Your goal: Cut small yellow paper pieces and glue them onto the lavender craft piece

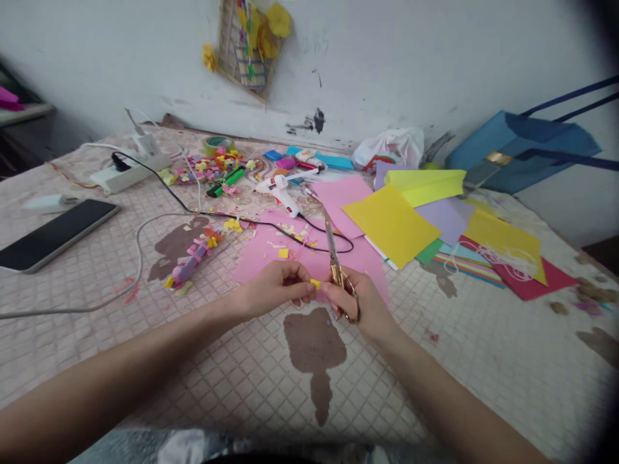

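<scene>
Two bare hands are brought together low over a pink paper sheet (pixel 309 258) on the tiled table (pixel 145 270). A small yellow scrap (pixel 315 283) is pinched between the fingertips of the left hand (pixel 273 288) and the right hand (pixel 358 303), just above the sheet's near edge. Gold-handled scissors (pixel 336 261) are gripped in the right hand, blades pointed away. A white glue gun (pixel 283 190) is seen beyond, near loose coloured sheets (pixel 391 222).
</scene>
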Action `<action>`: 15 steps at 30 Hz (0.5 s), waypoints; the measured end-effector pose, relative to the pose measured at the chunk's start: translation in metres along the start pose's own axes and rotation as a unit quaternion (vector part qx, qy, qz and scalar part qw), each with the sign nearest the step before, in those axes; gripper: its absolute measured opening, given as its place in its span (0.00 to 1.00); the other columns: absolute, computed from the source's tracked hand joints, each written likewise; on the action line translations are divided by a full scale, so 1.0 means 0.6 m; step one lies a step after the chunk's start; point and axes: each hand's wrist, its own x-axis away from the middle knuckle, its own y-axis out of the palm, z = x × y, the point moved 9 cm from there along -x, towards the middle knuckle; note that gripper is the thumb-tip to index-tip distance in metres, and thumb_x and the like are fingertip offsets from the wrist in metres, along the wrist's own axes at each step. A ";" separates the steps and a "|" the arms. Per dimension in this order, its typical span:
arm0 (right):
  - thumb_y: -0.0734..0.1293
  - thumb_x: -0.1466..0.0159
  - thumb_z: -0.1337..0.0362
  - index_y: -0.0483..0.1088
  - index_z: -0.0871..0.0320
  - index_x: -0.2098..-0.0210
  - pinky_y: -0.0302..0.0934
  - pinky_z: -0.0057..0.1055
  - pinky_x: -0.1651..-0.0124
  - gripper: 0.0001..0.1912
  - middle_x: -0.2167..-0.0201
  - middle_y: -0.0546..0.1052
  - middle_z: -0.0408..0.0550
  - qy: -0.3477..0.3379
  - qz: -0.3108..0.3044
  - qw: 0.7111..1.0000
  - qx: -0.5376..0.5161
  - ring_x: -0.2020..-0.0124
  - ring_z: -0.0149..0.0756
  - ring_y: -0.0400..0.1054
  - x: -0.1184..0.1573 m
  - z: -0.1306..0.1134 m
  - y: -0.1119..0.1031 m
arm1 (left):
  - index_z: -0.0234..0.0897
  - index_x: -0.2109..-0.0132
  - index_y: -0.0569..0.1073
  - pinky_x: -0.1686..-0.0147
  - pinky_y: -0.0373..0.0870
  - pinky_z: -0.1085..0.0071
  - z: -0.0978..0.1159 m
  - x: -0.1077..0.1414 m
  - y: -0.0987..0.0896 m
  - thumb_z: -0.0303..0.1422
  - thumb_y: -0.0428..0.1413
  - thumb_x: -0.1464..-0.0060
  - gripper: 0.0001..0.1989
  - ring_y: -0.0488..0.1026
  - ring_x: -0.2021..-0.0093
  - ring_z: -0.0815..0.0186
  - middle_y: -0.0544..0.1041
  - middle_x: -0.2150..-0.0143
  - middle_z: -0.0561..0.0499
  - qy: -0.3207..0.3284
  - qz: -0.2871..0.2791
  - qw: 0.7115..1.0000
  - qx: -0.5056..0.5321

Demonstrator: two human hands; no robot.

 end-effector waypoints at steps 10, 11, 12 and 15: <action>0.63 0.42 0.61 0.62 0.58 0.75 0.50 0.21 0.83 0.08 0.87 0.61 0.34 0.017 -0.013 1.000 0.004 0.86 0.24 0.54 -0.003 0.006 0.004 | 0.30 0.69 0.69 0.73 0.63 0.76 0.014 0.002 -0.010 0.29 0.56 0.50 0.05 0.66 0.75 0.74 0.70 0.75 0.53 0.030 0.001 0.998 -0.052; 0.63 0.42 0.62 0.62 0.58 0.75 0.50 0.21 0.83 0.08 0.87 0.61 0.34 0.018 -0.015 1.000 0.008 0.86 0.24 0.55 -0.003 0.007 0.005 | 0.30 0.69 0.69 0.73 0.63 0.76 0.013 0.002 -0.009 0.30 0.56 0.50 0.05 0.66 0.75 0.74 0.71 0.74 0.53 0.031 0.001 0.998 -0.051; 0.63 0.42 0.62 0.62 0.58 0.75 0.50 0.21 0.83 0.08 0.87 0.61 0.34 0.019 -0.017 1.000 0.012 0.86 0.24 0.54 -0.003 0.007 0.006 | 0.30 0.69 0.69 0.73 0.63 0.76 0.012 0.001 -0.010 0.30 0.56 0.50 0.06 0.66 0.74 0.74 0.71 0.74 0.53 0.031 0.002 0.999 -0.044; 0.63 0.42 0.60 0.63 0.59 0.74 0.49 0.22 0.83 0.09 0.87 0.61 0.34 0.021 -0.020 1.000 0.011 0.86 0.24 0.54 -0.002 0.008 0.010 | 0.30 0.69 0.69 0.72 0.64 0.76 0.008 -0.002 -0.014 0.31 0.57 0.50 0.06 0.67 0.73 0.73 0.72 0.73 0.52 0.024 0.020 1.000 -0.003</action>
